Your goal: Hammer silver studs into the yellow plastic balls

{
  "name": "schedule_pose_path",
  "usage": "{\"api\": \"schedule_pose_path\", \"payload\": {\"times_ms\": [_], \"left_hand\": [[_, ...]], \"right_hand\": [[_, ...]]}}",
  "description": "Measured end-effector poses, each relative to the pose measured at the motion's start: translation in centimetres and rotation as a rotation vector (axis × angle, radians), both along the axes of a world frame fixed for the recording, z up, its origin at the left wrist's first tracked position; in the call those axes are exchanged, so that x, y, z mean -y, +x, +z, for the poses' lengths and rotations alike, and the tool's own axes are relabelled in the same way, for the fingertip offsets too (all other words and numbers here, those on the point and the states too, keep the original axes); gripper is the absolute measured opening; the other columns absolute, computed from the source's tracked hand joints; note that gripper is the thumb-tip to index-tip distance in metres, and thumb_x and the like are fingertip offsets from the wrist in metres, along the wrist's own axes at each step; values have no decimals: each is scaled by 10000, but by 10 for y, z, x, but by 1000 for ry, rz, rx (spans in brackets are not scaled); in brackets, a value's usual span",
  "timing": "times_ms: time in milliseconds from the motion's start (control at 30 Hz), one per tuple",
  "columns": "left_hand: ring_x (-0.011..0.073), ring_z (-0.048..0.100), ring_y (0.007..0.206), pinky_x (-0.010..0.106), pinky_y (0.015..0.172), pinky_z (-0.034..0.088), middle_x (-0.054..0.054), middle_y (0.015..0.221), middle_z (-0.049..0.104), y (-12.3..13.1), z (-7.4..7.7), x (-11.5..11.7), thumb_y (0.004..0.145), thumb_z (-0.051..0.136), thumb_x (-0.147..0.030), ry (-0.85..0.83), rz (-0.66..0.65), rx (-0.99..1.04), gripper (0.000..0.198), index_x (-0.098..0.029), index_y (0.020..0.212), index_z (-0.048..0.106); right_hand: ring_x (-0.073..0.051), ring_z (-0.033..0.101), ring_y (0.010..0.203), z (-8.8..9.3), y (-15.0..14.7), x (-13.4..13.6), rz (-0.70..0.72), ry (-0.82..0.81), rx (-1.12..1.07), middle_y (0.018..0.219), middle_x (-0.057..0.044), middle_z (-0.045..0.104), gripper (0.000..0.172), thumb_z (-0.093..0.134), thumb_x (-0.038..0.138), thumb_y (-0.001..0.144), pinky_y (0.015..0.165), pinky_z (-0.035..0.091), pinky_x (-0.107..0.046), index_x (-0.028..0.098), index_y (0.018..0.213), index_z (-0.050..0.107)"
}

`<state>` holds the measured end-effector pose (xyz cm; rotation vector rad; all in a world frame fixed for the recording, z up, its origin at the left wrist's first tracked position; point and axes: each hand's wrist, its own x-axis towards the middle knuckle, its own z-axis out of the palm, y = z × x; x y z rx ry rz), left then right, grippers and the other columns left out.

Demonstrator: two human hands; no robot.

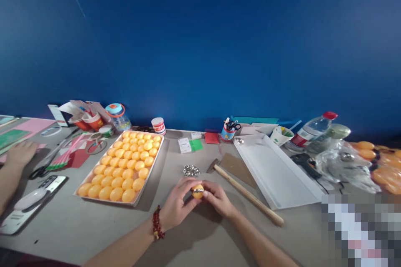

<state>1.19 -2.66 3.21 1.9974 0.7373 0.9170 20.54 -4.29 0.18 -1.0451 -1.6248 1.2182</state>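
Note:
Between my two hands, low in the middle of the head view, is an orange table tennis ball (198,195) with a shiny silver piece across its front. My left hand (178,202), with a dark red bead bracelet at the wrist, closes on the ball from the left. From the other side my right hand (219,201) grips it, the thumb near the silver piece. Just beyond the fingers lies a small pile of shiny silver metal pieces (191,170). A hammer (250,196) with a wooden handle rests right of my right hand.
A shallow box (136,201) of orange balls stands left. To the right are a brown board (236,167), a white tray (282,175), a plastic bottle (313,131) and bagged orange balls (385,175). Another person's hand (21,154) rests far left, near a phone (34,204).

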Motion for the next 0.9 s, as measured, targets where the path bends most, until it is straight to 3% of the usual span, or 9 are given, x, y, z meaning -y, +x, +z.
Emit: {"api": "schedule_pose_path", "payload": {"times_ms": [167,267,333,467,700,900], "left_hand": [[211,612,991,319,837,517,81,1143,628,0,-11,-11,815,647,-272,-376,67,85,358,-210,1162,586],[151,621,747,266,664,522,26,911,637,-2,-17,-16,782,683,-324,-631,42,188,410,-203,1152,555],[131,609,681,245,622,506,-1,837,613,-3,-17,-15,770,698,-333,-706,18,212,412,-209,1134,549],[129,605,676,243,616,499,-13,804,589,-4,-15,-9,763,711,-346,-731,-27,228,383,-204,1085,558],[122,573,664,267,631,515,4,843,582,-1,-31,-6,735,736,-396,-668,-11,325,457,-189,1103,562],[140,611,718,281,675,535,28,893,608,-5,-29,-7,752,724,-393,-649,29,332,467,-189,1139,562]], "right_hand": [[-175,606,687,-4,9,-10,-355,129,417,762,-31,657,298,435,412,949,636,453,-261,196,830,603],[-183,634,765,-5,14,-15,-368,148,500,847,-33,684,185,488,332,917,694,467,-267,203,883,616],[-180,642,757,-5,14,-18,-360,150,558,853,-26,692,141,512,294,896,692,469,-264,208,916,622],[-187,656,771,-2,5,-25,-373,153,697,863,-34,705,115,528,245,882,694,456,-261,204,938,620],[-187,654,669,-2,-16,-44,-453,129,907,764,-69,695,96,533,247,898,566,378,-236,192,882,610],[-172,632,617,-8,-12,-45,-463,139,817,696,-42,680,120,533,276,900,552,355,-232,204,843,610]]}}
